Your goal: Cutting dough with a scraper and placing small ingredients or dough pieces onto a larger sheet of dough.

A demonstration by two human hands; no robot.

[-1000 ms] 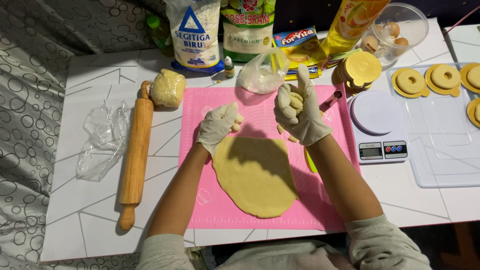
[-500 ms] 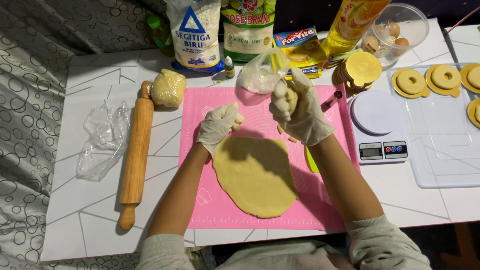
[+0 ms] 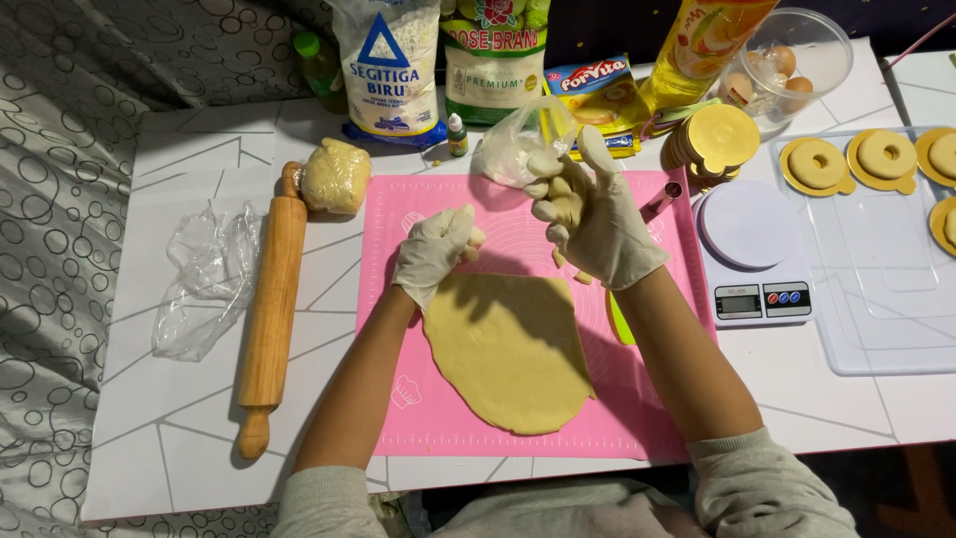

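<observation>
A flat sheet of pale yellow dough (image 3: 511, 351) lies on a pink baking mat (image 3: 398, 399). My left hand (image 3: 432, 252), in a white glove, rests on the far left edge of the sheet and pinches a bit of dough. My right hand (image 3: 590, 211), also gloved, is raised above the mat's far side and holds a small lump of dough (image 3: 564, 206) in curled fingers. A green tool (image 3: 620, 325) lies on the mat under my right forearm.
A wooden rolling pin (image 3: 270, 309) and crumpled plastic wrap (image 3: 202, 279) lie left of the mat. A wrapped dough ball (image 3: 336, 176), flour bags (image 3: 386, 62) and a plastic bag (image 3: 518, 139) stand behind. A kitchen scale (image 3: 752, 249) and tray (image 3: 876, 289) with ring-shaped dough pieces (image 3: 817, 164) are right.
My right hand has shifted slightly to the right and its fingers have curled tighter on the dough lump. My left hand stays at the sheet's edge.
</observation>
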